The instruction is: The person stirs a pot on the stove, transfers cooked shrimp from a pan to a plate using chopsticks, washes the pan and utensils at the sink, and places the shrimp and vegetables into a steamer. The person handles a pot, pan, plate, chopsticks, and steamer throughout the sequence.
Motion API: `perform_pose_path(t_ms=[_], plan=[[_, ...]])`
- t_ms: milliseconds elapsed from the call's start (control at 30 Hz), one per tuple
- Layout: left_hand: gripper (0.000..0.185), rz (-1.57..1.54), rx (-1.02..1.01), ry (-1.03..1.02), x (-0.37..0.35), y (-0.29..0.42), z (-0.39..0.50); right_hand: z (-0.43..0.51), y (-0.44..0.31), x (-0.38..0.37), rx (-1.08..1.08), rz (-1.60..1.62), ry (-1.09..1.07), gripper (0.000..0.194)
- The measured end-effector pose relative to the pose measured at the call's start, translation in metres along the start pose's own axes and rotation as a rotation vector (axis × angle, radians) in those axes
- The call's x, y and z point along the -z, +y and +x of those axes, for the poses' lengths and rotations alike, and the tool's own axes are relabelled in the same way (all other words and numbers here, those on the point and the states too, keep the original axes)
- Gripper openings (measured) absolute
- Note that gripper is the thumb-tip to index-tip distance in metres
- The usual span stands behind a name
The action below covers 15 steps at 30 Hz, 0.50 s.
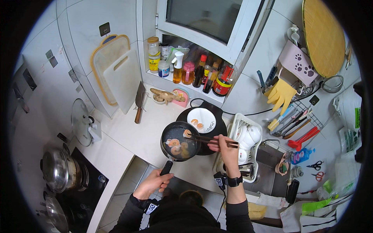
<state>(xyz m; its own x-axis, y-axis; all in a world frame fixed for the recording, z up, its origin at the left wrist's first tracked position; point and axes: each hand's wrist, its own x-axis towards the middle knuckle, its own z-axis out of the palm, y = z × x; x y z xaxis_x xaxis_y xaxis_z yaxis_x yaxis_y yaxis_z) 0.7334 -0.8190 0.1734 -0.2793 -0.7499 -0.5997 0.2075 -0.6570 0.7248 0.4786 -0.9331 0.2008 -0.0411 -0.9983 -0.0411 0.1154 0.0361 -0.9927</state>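
Observation:
My left hand (154, 182) grips the black handle of a small dark saucepan (165, 151). Several cooked shrimp (175, 147) lie in the liquid inside it. In my right hand (224, 148) is a pair of dark wooden chopsticks (209, 139), their tips at a single shrimp (187, 133) near the pan's right inner wall; I cannot tell whether they pinch it. Just behind the pan, a white plate (208, 116) carries two shrimp (197, 123). That plate rests on a round black appliance top (223, 128), which the pan partly hides.
To the right, a white dish rack (237, 121) with bowls stands beside the sink (268, 171). A cleaver (140, 102) leans near ginger root (167, 96) at the back. Bottles (201, 71) line the sill under an open window (204, 20). At left, a lidded pot (59, 169) sits on the stove (87, 186).

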Motion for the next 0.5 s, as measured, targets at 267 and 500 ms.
perform_pose_path(t_ms=[267, 500], plan=[[0.024, -0.016, 0.015, 0.008, 0.0, 0.004, 0.022, 0.002, 0.014, 0.013, -0.091, 0.163, 0.14, 0.032], [0.023, -0.013, 0.011, 0.024, 0.006, 0.009, 0.04, 0.001, 0.017, 0.01, -0.06, 0.158, 0.159, 0.032]])
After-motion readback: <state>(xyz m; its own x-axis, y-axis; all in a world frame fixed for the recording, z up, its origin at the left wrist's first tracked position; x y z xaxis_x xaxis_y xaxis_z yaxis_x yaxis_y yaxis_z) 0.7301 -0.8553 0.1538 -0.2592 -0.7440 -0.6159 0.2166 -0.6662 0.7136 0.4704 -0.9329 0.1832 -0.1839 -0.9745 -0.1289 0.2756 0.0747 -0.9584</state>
